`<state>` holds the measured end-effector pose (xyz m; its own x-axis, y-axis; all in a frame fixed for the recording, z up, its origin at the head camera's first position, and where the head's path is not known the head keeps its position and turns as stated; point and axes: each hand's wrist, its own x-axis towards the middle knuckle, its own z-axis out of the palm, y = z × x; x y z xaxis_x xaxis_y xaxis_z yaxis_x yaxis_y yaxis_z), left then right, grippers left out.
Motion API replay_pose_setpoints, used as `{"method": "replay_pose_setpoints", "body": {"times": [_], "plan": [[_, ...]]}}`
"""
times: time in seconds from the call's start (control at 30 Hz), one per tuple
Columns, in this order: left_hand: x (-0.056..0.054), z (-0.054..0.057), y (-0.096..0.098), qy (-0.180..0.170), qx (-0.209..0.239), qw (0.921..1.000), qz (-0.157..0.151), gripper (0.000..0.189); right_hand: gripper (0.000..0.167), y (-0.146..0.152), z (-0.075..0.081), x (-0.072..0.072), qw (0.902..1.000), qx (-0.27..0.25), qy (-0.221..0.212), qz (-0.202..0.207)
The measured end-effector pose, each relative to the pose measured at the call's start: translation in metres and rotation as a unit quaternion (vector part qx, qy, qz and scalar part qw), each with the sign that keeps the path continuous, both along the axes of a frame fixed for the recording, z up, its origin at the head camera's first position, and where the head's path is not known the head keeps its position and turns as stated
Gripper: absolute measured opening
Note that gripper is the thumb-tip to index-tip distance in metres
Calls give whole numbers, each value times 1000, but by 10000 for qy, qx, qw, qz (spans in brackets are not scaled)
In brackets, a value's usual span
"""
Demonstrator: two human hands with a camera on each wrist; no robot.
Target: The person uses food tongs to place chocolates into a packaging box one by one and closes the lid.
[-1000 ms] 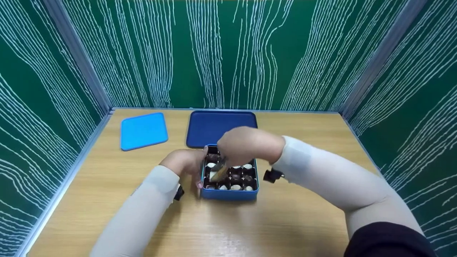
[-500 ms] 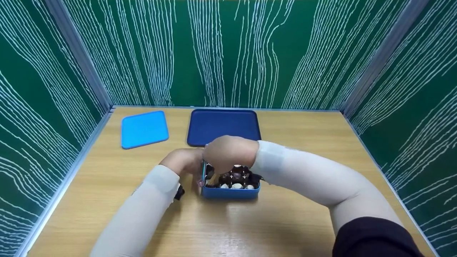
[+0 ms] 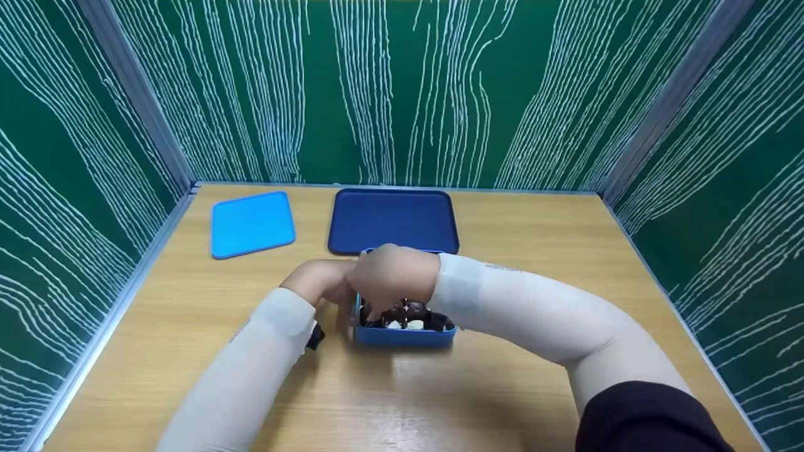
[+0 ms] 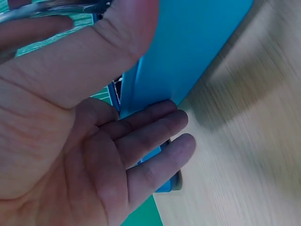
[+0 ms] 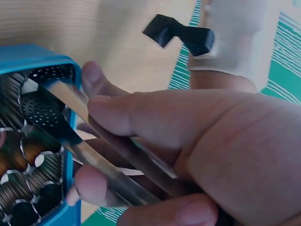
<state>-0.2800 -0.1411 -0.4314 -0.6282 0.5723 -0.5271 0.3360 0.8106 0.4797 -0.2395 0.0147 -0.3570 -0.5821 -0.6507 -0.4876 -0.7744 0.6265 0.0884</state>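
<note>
A blue rectangular box (image 3: 405, 338) of dark and white chocolates (image 3: 415, 324), set in small compartments, stands on the table. My right hand (image 3: 392, 273) is over its left part and grips tongs (image 5: 96, 157). The tongs' black perforated tip (image 5: 44, 110) reaches into a corner of the box, beside a white piece (image 5: 29, 86); whether anything is pinched there cannot be told. Beside the box's left wall, my left hand (image 3: 323, 279) rests with fairly straight fingers (image 4: 155, 134) against the blue side. In the head view my right hand hides the tongs and much of the box.
Behind the box lies a dark blue tray (image 3: 394, 221). A light blue lid-like panel (image 3: 252, 225) is at the back left of the wooden table (image 3: 515, 232). Green walls (image 3: 427, 94) with white lines enclose the back and sides.
My right hand has moved left and toward me, from over the box's middle to its left side beside my left hand. The left hand stays at the box's wall.
</note>
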Motion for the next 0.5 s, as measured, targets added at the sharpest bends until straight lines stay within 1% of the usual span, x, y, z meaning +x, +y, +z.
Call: {"method": "replay_pose_setpoints", "body": {"times": [0.07,0.1,0.13,0.17,0.2,0.23,0.3,0.37,0.4,0.43,0.5], "plan": [[-1,1,1,-74,-163,9998,29,95,42,3,6,1,10000,-11,57,2],[-1,2,1,-78,-212,9997,44,104,51,4,9,1,10000,-6,74,-34],[-2,2,1,-80,-184,9998,69,114,55,6,12,1,9999,34,128,-44],[-2,2,2,-83,-168,9998,105,119,56,7,14,1,9998,83,170,-59],[-2,2,2,-83,-166,9996,199,132,53,10,17,0,9997,127,198,-83],[-3,1,2,-67,-138,9995,261,140,53,13,20,0,9995,161,244,-74],[-2,0,3,4,-161,9990,415,154,47,23,25,-4,9997,122,178,-121],[-1,-1,5,103,-275,9980,565,158,38,41,29,-10,9999,-113,-28,-60],[-1,-1,6,123,-385,9971,643,159,37,52,31,-15,9993,-296,-202,-38],[0,-1,7,137,-493,9962,704,158,37,64,32,-20,9981,-488,-369,-1],[3,-1,9,146,-712,9936,868,158,30,93,30,-32,9926,-979,-712,-11]]}}
